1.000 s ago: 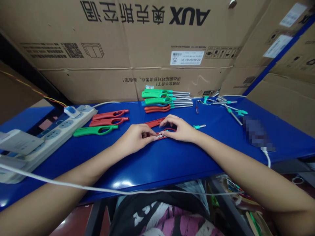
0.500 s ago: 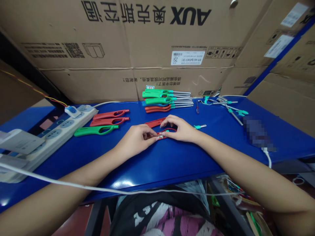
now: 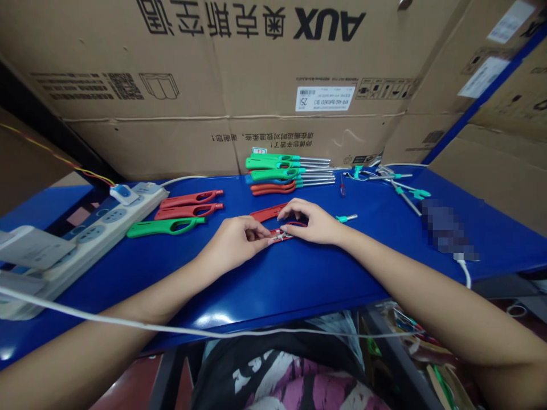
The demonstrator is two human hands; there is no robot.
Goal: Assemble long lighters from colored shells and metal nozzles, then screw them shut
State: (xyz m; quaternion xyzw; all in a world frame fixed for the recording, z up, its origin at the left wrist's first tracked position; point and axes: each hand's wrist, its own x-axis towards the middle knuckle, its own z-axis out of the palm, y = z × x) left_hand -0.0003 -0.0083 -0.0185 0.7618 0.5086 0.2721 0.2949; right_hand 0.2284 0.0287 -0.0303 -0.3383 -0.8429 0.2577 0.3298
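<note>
In the middle of the table, an open half of a red lighter handle point(image 3: 277, 235) lies under my fingers, with small pale and metal parts inside it. My left hand point(image 3: 239, 240) is closed, thumb and fingertips pinching its left end. From the other side my right hand point(image 3: 318, 225) curls over the right end, the thumb at the inner parts; its fingers partly hide them. Just behind lies another red handle half point(image 3: 269, 213), under the curled right fingers. A short teal-and-metal nozzle piece point(image 3: 346, 218) rests right of my right hand.
Two red handles point(image 3: 188, 211) and a green one point(image 3: 166, 228) lie left, beside a white power strip point(image 3: 89, 233). Finished-looking lighters point(image 3: 277, 173) are stacked at the back. Metal tubes point(image 3: 405, 196), a screwdriver point(image 3: 342, 187) and a blurred-out device point(image 3: 448, 230) lie right. A white cable point(image 3: 188, 330) crosses in front.
Both hands stay nearly in place over the red handle half. The teal bit seen by my right thumb before is now hardly visible, and more of the red shell shows between my hands.
</note>
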